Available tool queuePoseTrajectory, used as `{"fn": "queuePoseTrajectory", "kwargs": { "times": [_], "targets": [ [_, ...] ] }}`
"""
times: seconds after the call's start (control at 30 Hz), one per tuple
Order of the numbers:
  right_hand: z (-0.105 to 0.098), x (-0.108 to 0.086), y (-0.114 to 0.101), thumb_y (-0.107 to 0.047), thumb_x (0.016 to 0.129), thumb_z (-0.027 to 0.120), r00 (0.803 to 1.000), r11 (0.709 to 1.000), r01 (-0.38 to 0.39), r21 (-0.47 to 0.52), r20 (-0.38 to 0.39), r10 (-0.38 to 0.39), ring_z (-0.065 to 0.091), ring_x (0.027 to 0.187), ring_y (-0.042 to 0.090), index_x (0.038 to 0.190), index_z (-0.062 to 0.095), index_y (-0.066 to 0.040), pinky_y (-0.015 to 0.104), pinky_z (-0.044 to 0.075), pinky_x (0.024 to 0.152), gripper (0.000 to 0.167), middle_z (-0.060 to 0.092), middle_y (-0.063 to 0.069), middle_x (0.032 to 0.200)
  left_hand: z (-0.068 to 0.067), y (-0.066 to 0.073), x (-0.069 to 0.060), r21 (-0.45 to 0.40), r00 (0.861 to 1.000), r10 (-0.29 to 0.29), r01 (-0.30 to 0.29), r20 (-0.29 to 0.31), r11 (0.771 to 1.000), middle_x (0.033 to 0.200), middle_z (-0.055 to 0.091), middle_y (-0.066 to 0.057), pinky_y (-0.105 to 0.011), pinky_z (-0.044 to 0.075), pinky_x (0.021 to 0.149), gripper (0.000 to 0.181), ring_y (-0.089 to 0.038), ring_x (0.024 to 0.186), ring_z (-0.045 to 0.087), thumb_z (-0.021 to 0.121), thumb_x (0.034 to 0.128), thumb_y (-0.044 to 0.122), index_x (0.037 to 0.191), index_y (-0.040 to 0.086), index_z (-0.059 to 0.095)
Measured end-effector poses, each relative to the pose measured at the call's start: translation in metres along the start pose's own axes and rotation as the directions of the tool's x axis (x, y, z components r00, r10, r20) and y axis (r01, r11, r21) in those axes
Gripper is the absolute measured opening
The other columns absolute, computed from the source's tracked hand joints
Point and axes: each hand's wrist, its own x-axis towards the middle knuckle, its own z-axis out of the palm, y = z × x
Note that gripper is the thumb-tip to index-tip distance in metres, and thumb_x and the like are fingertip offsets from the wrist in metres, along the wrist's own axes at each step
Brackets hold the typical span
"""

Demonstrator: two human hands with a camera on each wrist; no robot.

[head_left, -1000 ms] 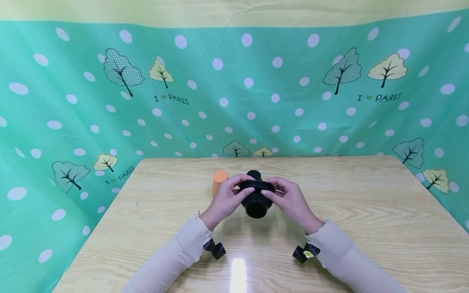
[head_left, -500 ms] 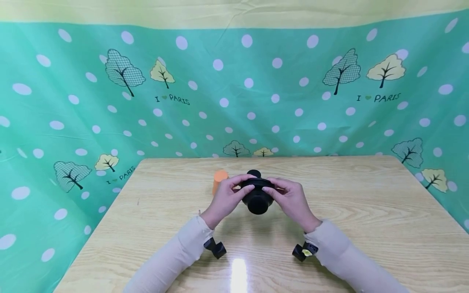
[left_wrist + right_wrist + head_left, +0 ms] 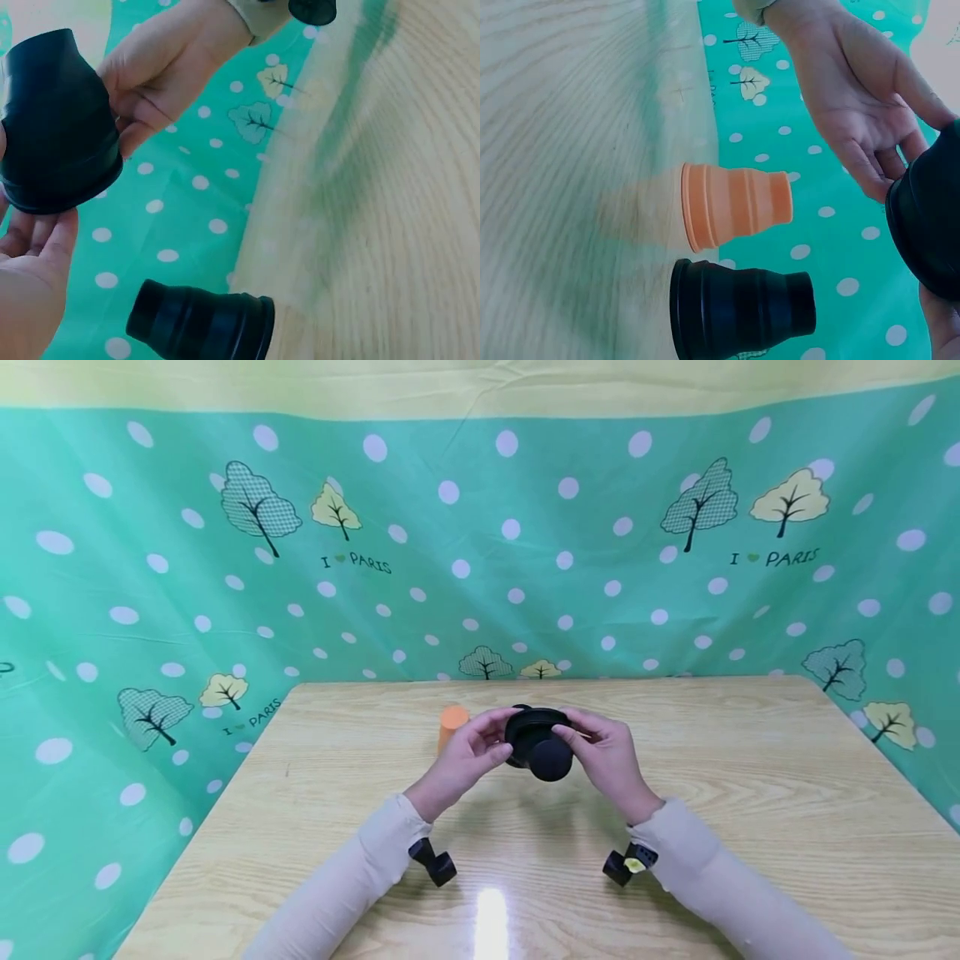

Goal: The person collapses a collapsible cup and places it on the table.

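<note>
Bright white glare (image 3: 492,927) on the wooden tabletop (image 3: 750,760)

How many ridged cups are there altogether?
3 that I can see: the held black cup between the left hand and right hand, the standing black cup upside down on the table, and the orange cup upside down beside it. Any inside would be hidden.

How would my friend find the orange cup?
Look toward the far side of the wooden table. Just beyond the person's left hand, the orange cup stands wide end down. Its colour sets it apart: the standing cup beside it and the held cup are black.
</note>
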Motion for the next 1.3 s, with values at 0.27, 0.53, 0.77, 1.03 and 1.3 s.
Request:
{"fn": "queuePoseTrajectory", "kwargs": {
  "times": [0.27,0.53,0.77,1.03,1.3],
  "targets": [
    [0.005,-0.001,0.001,0.006,0.084,0.066,0.996,0.998,-0.069,0.013,-0.055,0.07,0.064,0.083,-0.001,0.106,0.066,0.012,0.015,0.052,0.07,0.023,0.069,0.006,0.1,0.01,-0.002,0.001,-0.003,0.996,0.064,-0.064,-0.069,0.998,0.108,0.058,0.0,-0.02,0.05,0.082,0.068,-0.009,0.096,0.056,0.064,0.0844,0.036,0.132,-0.009,0.044],
    [0.006,-0.006,0.002,0.008,0.084,0.064,0.991,0.994,-0.091,0.056,-0.091,0.096,0.064,0.087,0.0,0.107,0.064,0.014,0.015,0.052,0.074,0.024,0.068,-0.012,0.096,0.018,0.0,0.002,0.086,0.992,0.044,-0.034,-0.119,0.996,0.109,0.059,-0.018,-0.021,0.05,0.082,0.054,-0.009,0.094,0.057,0.06,0.0893,0.029,0.128,-0.006,0.049],
    [0.005,-0.007,0.002,-0.001,0.086,0.067,0.999,1.0,-0.025,0.004,-0.025,0.025,0.067,0.084,0.005,0.109,0.065,0.012,0.019,0.055,0.068,0.027,0.065,0.027,0.104,0.019,-0.005,0.007,0.168,0.983,0.048,-0.018,-0.18,0.986,0.098,0.06,-0.014,-0.019,0.051,0.075,0.026,-0.009,0.086,0.056,0.056,0.0939,0.005,0.117,-0.007,0.055],
    [0.0,-0.007,-0.004,-0.003,0.085,0.068,0.988,0.99,-0.139,-0.017,0.058,0.14,0.065,0.081,0.006,0.104,0.068,0.006,0.019,0.054,0.067,0.02,0.069,0.003,0.088,0.014,-0.01,0.004,0.182,0.973,-0.019,0.062,-0.229,0.981,0.102,0.063,-0.015,-0.024,0.053,0.079,0.028,-0.012,0.092,0.059,0.061,0.0912,0.006,0.117,-0.002,0.06],
    [-0.007,-0.005,0.009,-0.008,0.088,0.066,0.973,0.984,-0.18,0.0,0.148,0.178,0.062,0.087,0.009,0.114,0.062,0.005,0.02,0.054,0.072,0.03,0.065,0.015,0.099,0.01,-0.01,0.006,0.131,0.955,-0.044,0.086,-0.294,0.988,0.108,0.065,-0.018,-0.023,0.052,0.08,0.029,-0.009,0.094,0.062,0.06,0.091,0.002,0.12,-0.004,0.059]
  ]
}}
